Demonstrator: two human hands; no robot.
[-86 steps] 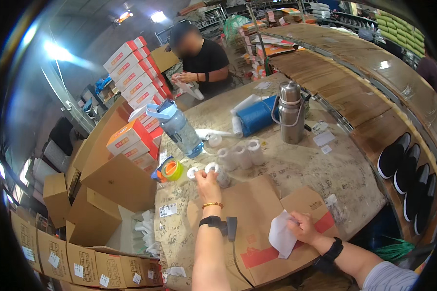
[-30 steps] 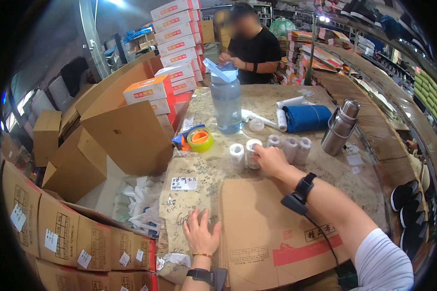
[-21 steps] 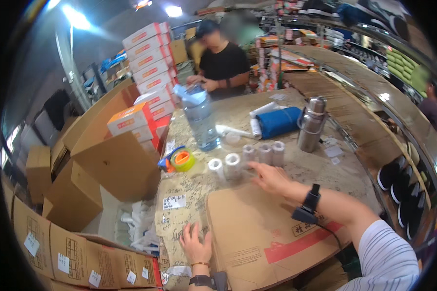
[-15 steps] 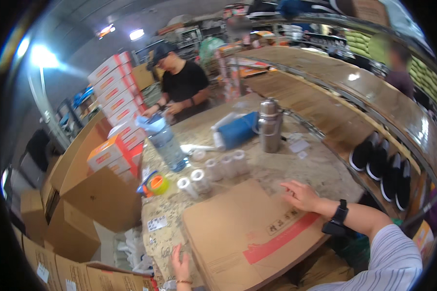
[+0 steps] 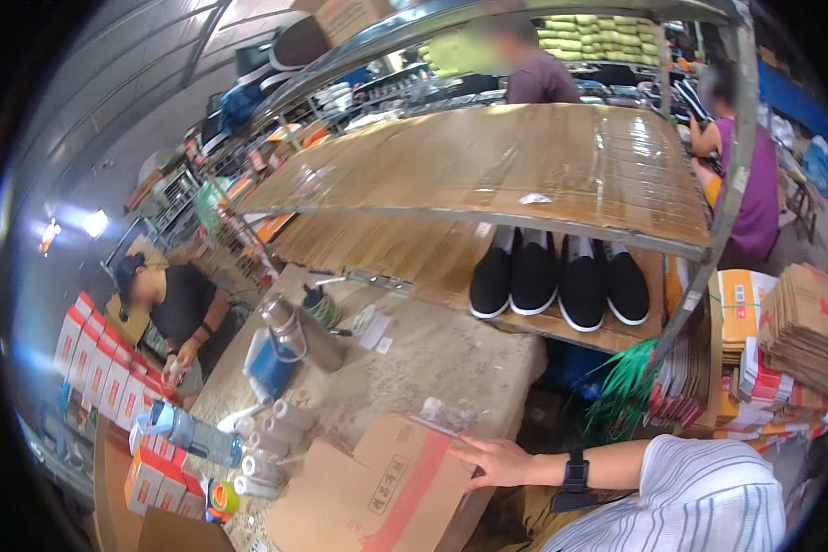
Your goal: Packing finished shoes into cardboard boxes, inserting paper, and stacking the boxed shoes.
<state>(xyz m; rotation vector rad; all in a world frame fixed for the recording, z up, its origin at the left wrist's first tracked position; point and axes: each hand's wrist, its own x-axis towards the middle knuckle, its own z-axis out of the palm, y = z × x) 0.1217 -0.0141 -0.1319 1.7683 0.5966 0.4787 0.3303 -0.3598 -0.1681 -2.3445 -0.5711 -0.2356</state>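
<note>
A flattened brown cardboard box (image 5: 340, 488) with a wide red stripe lies on the worktable (image 5: 414, 359), near its front. My right hand (image 5: 495, 463) rests at the right edge of the cardboard, fingers stretched out and a little apart, not closed round anything. A dark band sits on that wrist. My left hand is out of sight. Beyond the cardboard, several white tape rolls (image 5: 265, 467) stand by a blue-tinted plastic water bottle (image 5: 202, 440). A steel thermos (image 5: 308, 339) is further back, beside a blue roll (image 5: 271, 368).
Behind the table, a rack's lower shelf holds black slip-on shoes (image 5: 580, 285). Stacked folded cartons (image 5: 805, 317) and green plastic strips (image 5: 621, 391) are at the right. A co-worker in black (image 5: 189, 308) stands at the far left by shoe boxes (image 5: 97, 363); two more people are behind the rack.
The view has swung right, bringing the rack and carton stacks in. My left hand has gone out of view. My right hand has moved to the cardboard's right edge.
</note>
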